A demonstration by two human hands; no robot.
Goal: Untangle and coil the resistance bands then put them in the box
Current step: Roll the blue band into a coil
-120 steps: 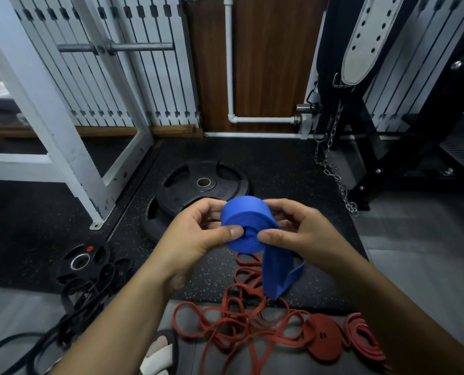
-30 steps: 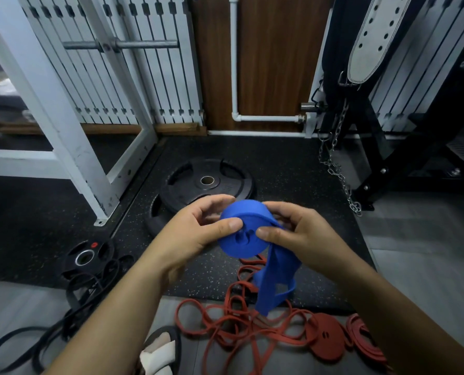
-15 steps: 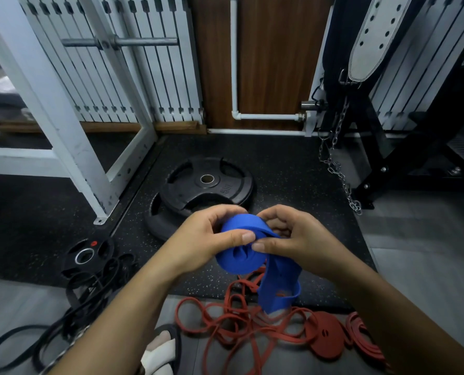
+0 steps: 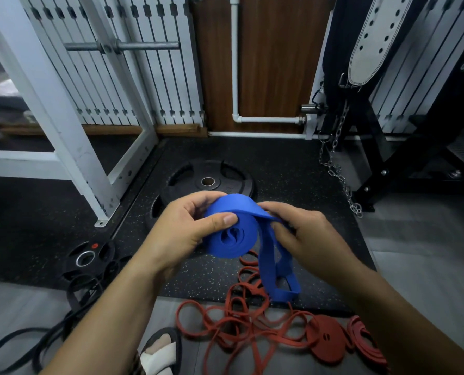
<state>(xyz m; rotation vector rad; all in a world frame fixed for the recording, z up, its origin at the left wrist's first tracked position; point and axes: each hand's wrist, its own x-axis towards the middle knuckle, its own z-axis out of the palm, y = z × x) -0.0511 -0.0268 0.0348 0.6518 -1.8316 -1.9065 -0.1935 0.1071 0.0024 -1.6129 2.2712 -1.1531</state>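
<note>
Half-coiled blue band (image 4: 232, 236), tail dangling

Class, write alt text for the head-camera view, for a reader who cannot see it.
Two hands hold a partly coiled blue resistance band above a black gym mat: the left hand grips the roll, the right hand holds the loose tail. Tangled red bands lie on the floor below, black bands at lower left.

The wide blue rubber band (image 4: 232, 239) looks matt and smooth, as do the thin red rubber bands (image 4: 248, 289) nearer. The black speckled rubber floor mat (image 4: 293, 171) is rough and grainy. Far off, the brown wood panel (image 4: 274, 63) has a smooth, faintly glossy grain; the grey steel chain (image 4: 337, 171) on the right is dull metal
</note>
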